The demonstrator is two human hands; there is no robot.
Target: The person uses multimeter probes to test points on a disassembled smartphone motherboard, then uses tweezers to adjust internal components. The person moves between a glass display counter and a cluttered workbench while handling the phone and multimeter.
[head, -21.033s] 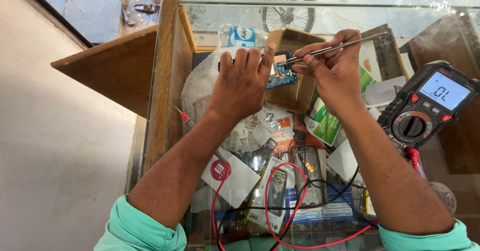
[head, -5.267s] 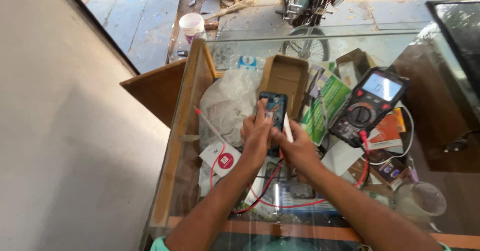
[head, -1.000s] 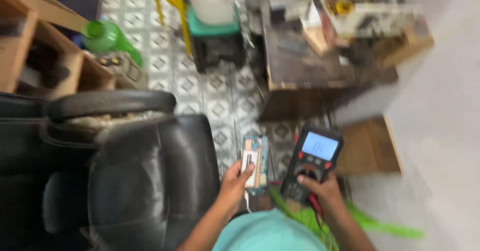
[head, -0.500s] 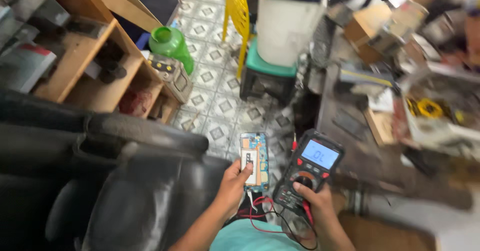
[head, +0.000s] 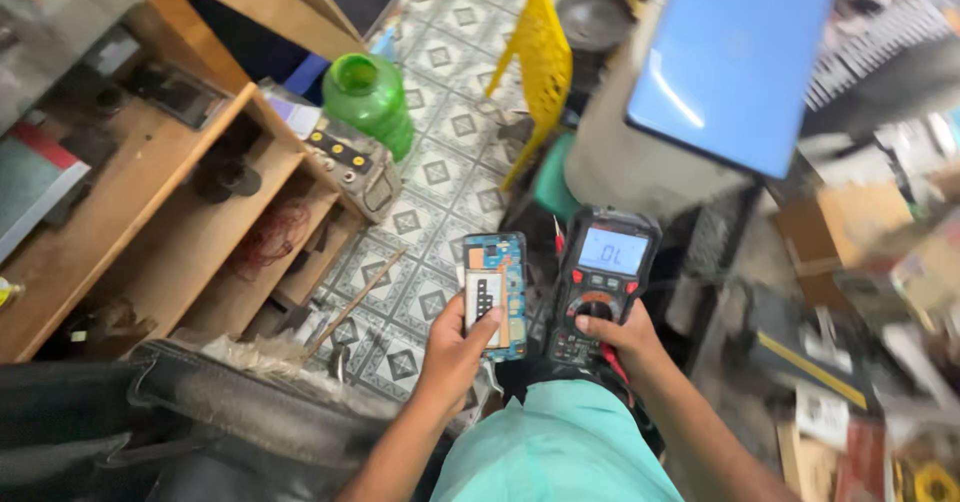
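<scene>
Head view, looking down past a teal-clad lap (head: pixel 560 452) to tiled floor (head: pixel 440 177). Left hand (head: pixel 452 347) up in front of body, wrapped around lower end of opened phone (head: pixel 494 294): fingers behind, thumb pressed across front near bottom edge, closed firmly. Phone upright, inner side w/ blue board and white battery panel facing camera, prob. held that way so internals stay readable. Right hand (head: pixel 622 340) closed on lower body of multimeter (head: pixel 600 282), thumb resting just under rotary dial, fingers curled behind. Meter tilted face-up, lit display toward eyes, so reading visible at a glance. Phone and meter side by side, near each other but not touching, both held clear of any surface. Red test lead (head: pixel 613 360) trailing down from meter base past right wrist; probes not seen on phone, ends hidden below hands.

Surroundings: wooden shelf unit (head: pixel 190 202) at left w/ bits of hardware and red wire coil; green plastic jug (head: pixel 368 97) beyond it on floor; thin wooden stick (head: pixel 355 302) lying across tiles; yellow plastic chair (head: pixel 540 57) further back; blue flat lid or panel (head: pixel 735 57) upper right atop a grey container. Black padded seat (head: pixel 180 422) lower left. Cluttered bench at right, blurred, contents hard to tell.
</scene>
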